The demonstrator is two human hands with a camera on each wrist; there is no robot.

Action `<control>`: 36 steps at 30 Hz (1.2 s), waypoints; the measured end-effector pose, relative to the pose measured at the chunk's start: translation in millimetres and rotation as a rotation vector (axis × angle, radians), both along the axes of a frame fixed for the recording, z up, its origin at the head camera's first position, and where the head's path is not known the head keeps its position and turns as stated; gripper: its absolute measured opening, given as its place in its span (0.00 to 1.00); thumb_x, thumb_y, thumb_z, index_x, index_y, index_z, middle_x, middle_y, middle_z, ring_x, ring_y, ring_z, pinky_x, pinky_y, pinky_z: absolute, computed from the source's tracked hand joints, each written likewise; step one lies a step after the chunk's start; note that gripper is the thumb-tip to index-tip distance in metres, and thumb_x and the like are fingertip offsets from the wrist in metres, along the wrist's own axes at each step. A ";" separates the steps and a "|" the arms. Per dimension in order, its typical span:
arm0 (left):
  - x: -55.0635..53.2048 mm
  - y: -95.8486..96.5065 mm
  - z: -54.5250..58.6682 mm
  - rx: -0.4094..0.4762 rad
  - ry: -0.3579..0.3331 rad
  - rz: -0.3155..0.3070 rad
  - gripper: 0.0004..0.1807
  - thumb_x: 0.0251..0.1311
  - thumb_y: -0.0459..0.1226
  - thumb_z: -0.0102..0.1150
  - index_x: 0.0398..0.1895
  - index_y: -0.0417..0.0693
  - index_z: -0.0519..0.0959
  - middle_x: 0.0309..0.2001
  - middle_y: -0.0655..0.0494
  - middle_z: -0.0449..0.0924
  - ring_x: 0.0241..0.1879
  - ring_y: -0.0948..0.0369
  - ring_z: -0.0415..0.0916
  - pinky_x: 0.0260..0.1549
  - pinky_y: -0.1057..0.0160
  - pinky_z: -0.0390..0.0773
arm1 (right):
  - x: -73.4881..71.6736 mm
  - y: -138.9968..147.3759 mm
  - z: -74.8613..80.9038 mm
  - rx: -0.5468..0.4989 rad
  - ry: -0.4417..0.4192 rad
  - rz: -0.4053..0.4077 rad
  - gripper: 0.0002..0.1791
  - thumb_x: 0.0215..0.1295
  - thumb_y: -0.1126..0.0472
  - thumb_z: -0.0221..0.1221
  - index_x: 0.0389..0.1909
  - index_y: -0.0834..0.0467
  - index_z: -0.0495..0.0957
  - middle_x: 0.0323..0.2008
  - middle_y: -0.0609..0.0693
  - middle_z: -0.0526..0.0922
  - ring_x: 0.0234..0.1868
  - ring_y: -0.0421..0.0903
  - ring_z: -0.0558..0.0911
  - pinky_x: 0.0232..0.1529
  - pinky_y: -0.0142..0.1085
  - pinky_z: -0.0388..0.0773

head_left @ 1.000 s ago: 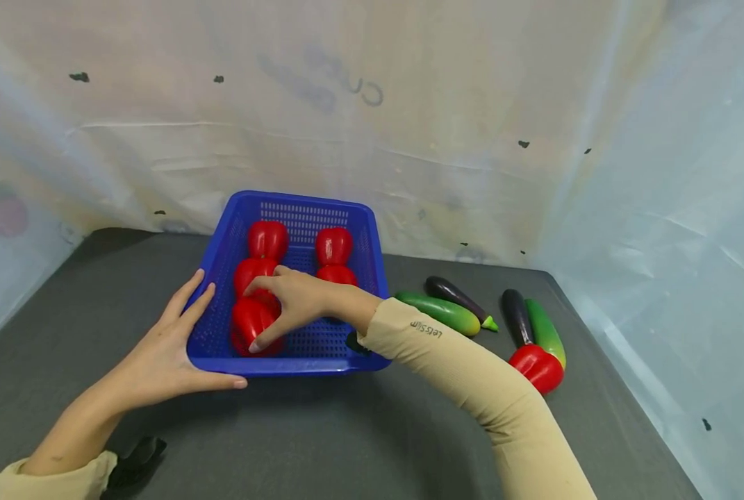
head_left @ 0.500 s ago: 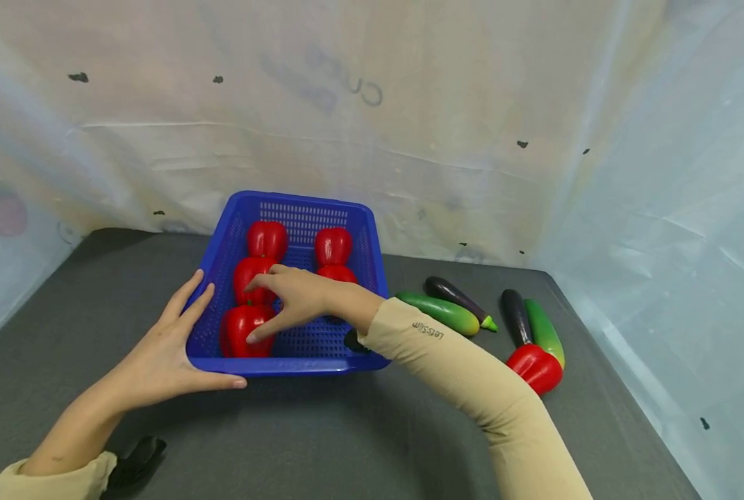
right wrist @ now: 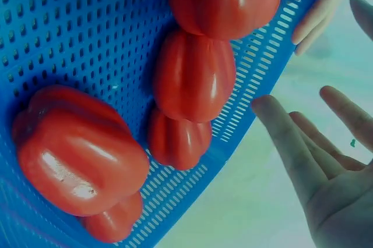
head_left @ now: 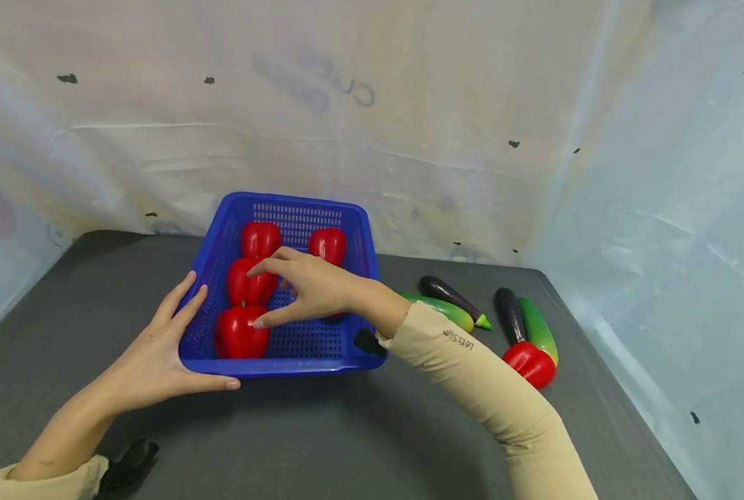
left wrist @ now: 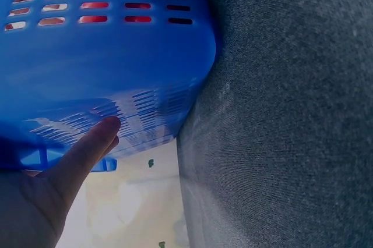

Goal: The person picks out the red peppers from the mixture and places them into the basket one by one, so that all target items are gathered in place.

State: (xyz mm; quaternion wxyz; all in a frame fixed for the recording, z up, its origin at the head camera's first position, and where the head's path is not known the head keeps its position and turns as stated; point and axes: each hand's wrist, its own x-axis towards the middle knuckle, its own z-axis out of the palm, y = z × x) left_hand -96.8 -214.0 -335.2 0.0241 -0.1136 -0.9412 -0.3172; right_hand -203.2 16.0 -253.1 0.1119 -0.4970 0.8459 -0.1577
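A blue slotted basket (head_left: 271,367) holds several red bell peppers. Three of them, including the front bell pepper (head_left: 237,337), stand in a row along its left side. On the right is another bell pepper (head_left: 326,243); one nearer to me is mostly hidden by my right hand (head_left: 312,285) in the head view. That hand hovers over the basket with fingers spread, holding nothing; the right wrist view shows its fingers apart from the peppers. My left hand (head_left: 146,364) rests against the basket's front-left corner from outside, fairly straight fingers along the left wall and thumb along the front.
Right of the basket lie an eggplant (head_left: 449,295) and a green cucumber-like vegetable (head_left: 449,314). Farther right, another eggplant (head_left: 509,314), a green vegetable (head_left: 539,330) and a red bell pepper (head_left: 530,364) lie together. Plastic sheeting (head_left: 409,139) walls in the grey table (head_left: 296,437).
The front-left bell pepper has shifted left and stands in line with the row. My right hand has let go of it and lifted slightly away. The left hand stays at the basket.
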 end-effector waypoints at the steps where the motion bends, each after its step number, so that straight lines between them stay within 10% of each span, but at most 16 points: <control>1: -0.1 -0.3 -0.2 0.000 0.002 -0.001 0.72 0.35 0.55 0.77 0.77 0.44 0.37 0.77 0.50 0.22 0.70 0.31 0.40 0.48 0.22 0.58 | 0.7 0.1 0.3 -0.007 0.007 0.001 0.39 0.56 0.42 0.65 0.66 0.52 0.67 0.61 0.52 0.69 0.42 0.34 0.77 0.43 0.21 0.74; 36: 0.6 -12.9 -3.2 0.016 0.020 0.009 0.72 0.34 0.56 0.77 0.77 0.44 0.39 0.77 0.52 0.22 0.71 0.32 0.36 0.49 0.22 0.54 | 14.9 62.5 1.7 -0.256 -0.039 -0.176 0.34 0.56 0.48 0.67 0.64 0.51 0.70 0.60 0.49 0.69 0.53 0.42 0.78 0.49 0.32 0.79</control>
